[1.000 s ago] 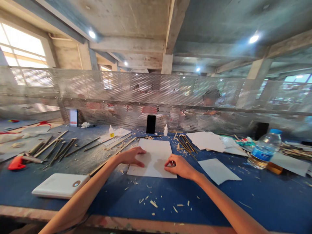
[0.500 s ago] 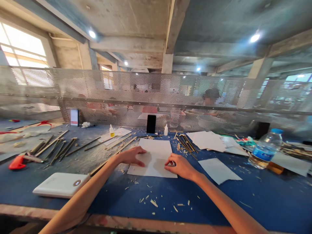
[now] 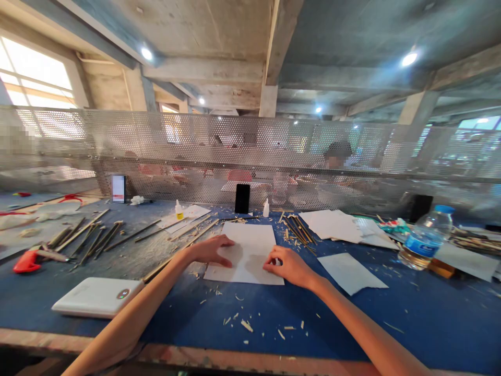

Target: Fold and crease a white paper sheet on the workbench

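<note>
A white sheet of paper [image 3: 246, 261] lies flat on the blue tabletop before me. My left hand [image 3: 211, 250] is over its left edge, thumb and fingers spread apart, holding nothing. At the right edge of the sheet is my right hand [image 3: 287, 265], its thumb and forefinger curled together in a pinch. Whatever the pinch holds, if anything, is too small to make out. Thin sticks [image 3: 299, 230] with wood shavings lie just beyond my right hand. Beside that hand rests a smaller piece of white paper [image 3: 352, 274].
A white power bank [image 3: 97, 296] sits by my left forearm. Two small glue bottles [image 3: 179, 210] and a dark phone [image 3: 242, 198] stand at the back, before a perforated metal screen [image 3: 211, 141]. On the right are stacked papers [image 3: 332, 225] and a water bottle [image 3: 426, 240]. A person [image 3: 338, 156] is behind the screen.
Both hands and the sheet stay practically where they were. The whole view has shifted very slightly.
</note>
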`<state>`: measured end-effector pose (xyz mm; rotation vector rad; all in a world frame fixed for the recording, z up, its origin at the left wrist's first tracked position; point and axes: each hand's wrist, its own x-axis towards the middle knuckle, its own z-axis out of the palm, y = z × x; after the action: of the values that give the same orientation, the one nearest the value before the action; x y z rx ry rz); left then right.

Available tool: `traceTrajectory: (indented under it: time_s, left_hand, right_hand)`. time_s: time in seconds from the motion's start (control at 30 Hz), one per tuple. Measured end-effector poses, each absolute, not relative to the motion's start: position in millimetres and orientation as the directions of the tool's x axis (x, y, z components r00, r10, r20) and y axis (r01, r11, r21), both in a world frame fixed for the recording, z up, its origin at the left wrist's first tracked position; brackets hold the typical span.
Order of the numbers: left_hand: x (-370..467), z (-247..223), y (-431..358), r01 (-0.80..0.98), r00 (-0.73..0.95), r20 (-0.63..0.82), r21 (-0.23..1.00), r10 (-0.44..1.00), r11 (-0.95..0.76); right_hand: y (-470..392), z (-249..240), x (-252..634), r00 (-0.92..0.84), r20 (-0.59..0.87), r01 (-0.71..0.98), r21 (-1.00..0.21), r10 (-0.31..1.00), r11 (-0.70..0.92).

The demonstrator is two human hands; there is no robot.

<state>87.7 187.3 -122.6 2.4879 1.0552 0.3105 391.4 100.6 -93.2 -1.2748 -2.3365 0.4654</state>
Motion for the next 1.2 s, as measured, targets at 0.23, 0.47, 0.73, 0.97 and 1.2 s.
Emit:
traceTrajectory:
  time_s: [0.23,0.47,0.73,0.97,1.2]
  left_hand:
    - [86.8,-127.2,190.7,0.642,0.685,0.039,0.441,0.728,-0.627]
    - [87.1,-125.8,188.9,0.645,0.675,0.021,0.470,0.738,-0.603]
    - [88.2,-122.3,186.8,0.646,0.684,0.023,0.445,0.729,-0.620]
    - [87.9,-124.6,188.9,0.639,0.688,0.032,0.446,0.725,-0.626]
    - [88.8,-121.2,186.5,0.646,0.689,0.024,0.434,0.725,-0.628]
  right_hand:
    - [100.8,-92.7,392.9,-0.475,0.200,0.691,-0.518,0.857,0.504]
    - [100.6,-92.0,393.9,-0.483,0.189,0.697,-0.508,0.855,0.506]
    - [101.6,-91.8,394.8,-0.485,0.189,0.707,-0.490,0.854,0.510]
    - [100.8,-92.5,394.0,-0.474,0.194,0.693,-0.519,0.859,0.500]
    - [99.9,-91.2,393.2,-0.485,0.173,0.687,-0.531,0.857,0.496]
